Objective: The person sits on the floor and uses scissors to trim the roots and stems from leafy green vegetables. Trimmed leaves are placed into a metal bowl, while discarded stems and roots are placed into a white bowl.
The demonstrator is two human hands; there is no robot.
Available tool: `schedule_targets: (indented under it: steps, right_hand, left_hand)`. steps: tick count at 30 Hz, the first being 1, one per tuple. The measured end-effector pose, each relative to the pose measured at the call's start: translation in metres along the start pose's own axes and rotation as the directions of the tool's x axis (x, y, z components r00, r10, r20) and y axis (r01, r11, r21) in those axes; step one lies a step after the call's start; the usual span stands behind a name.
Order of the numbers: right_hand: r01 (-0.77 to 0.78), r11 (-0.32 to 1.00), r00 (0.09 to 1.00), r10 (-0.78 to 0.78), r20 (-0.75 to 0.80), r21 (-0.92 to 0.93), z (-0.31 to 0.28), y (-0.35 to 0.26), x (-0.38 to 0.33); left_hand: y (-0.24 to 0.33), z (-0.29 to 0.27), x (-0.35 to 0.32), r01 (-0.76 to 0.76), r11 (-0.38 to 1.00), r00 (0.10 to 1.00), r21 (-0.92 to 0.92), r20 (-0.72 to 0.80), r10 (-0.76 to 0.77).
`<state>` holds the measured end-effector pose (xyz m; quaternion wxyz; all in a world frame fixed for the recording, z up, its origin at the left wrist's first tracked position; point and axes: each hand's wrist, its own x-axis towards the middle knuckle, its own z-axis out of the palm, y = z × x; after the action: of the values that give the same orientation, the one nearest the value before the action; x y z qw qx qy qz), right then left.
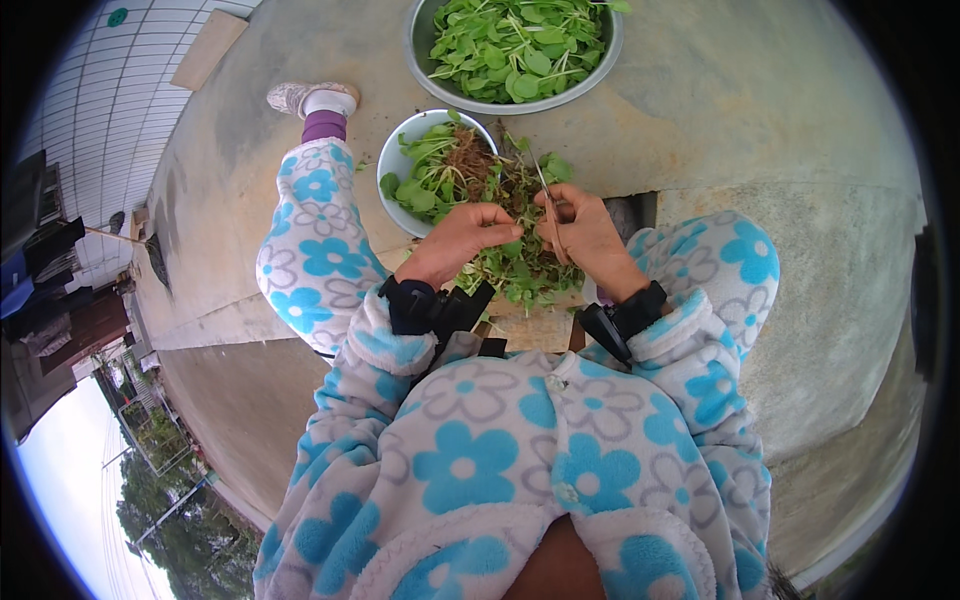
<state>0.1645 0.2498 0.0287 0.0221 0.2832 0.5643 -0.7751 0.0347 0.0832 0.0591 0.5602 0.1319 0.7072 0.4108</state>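
Flowered fleece (520,440) over bare concrete floor (760,110)

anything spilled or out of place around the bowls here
Nothing stands out. The greens stay inside the metal basin and the white bowl, with a bunch on the lap under the hands. The left hand grips stems; the right hand works scissors at them.

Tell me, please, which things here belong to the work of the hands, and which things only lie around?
In use:
- left hand, holding a bunch of leafy greens
- right hand, holding scissors
- white bowl with greens and roots
- large metal basin of trimmed leaves

Lying about:
- flat board on the concrete
- tiled floor behind it
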Motion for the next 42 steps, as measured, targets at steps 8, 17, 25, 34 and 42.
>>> schedule_targets:
  steps: [8, 17, 25, 34, 42]
  right_hand:
    - [0.159, 0.69, 0.985, -0.157, 0.068, -0.706, -0.01, 0.019, 0.004]
    - [0.206, 0.562, 0.972, -0.211, 0.102, -0.801, 0.002, 0.035, 0.005]
    - [0.18, 0.682, 0.967, -0.255, 0.001, -0.709, 0.02, 0.022, 0.026]
    - [0.172, 0.882, 0.983, -0.123, 0.138, -0.439, 0.043, 0.013, 0.035]
    - [-0.197, 0.948, 0.953, 0.245, 0.177, -0.25, 0.066, -0.011, 0.037]
  left_hand:
    - [-0.003, -0.026, -0.013, 0.015, 0.975, 0.998, 0.223, -0.069, 0.0]
    - [0.082, -0.112, 0.066, -0.413, 0.817, 0.634, 0.402, -0.518, 0.575]
    - [-0.055, -0.106, 0.057, -0.062, 0.901, 0.827, 0.43, -0.484, 0.288]
    - [-0.089, -0.095, 0.06, -0.162, 0.906, 0.749, 0.39, -0.549, 0.37]
    - [-0.095, -0.088, 0.031, -0.281, 0.949, 0.786, 0.144, -0.532, 0.314]
